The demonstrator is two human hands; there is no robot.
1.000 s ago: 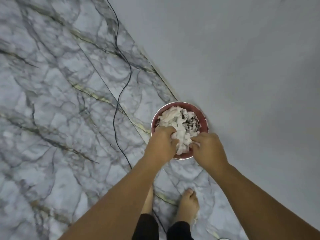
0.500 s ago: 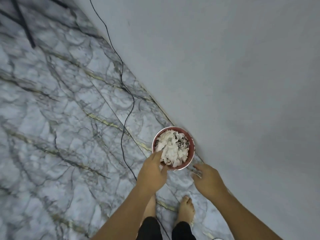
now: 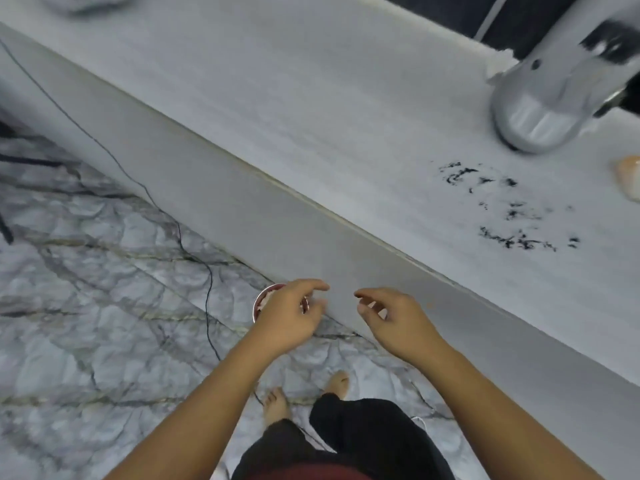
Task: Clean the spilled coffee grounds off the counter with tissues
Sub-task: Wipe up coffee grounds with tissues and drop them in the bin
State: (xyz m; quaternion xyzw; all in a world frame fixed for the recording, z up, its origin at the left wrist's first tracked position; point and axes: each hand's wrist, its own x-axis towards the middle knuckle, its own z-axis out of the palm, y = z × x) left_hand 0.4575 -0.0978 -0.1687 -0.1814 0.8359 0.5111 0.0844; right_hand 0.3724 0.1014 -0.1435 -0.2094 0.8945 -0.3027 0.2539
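Dark coffee grounds [image 3: 509,209] lie smeared in streaks on the white counter [image 3: 329,109] at the right. My left hand [image 3: 289,315] and my right hand [image 3: 394,317] hover in front of the counter's side panel, both empty with fingers loosely curled and apart. Behind my left hand, a red bin [image 3: 260,301] stands on the floor against the counter base; only a sliver of its rim and the white tissues inside shows.
A silver appliance [image 3: 547,98] stands on the counter at the upper right, a pale orange object [image 3: 628,180] at the right edge. A black cable [image 3: 194,251] runs across the marble floor [image 3: 86,306]. My bare feet [image 3: 277,405] stand below.
My hands have left the tissues in the bin and lifted away from it. The view has swung up, bringing the counter top and grounds into sight.
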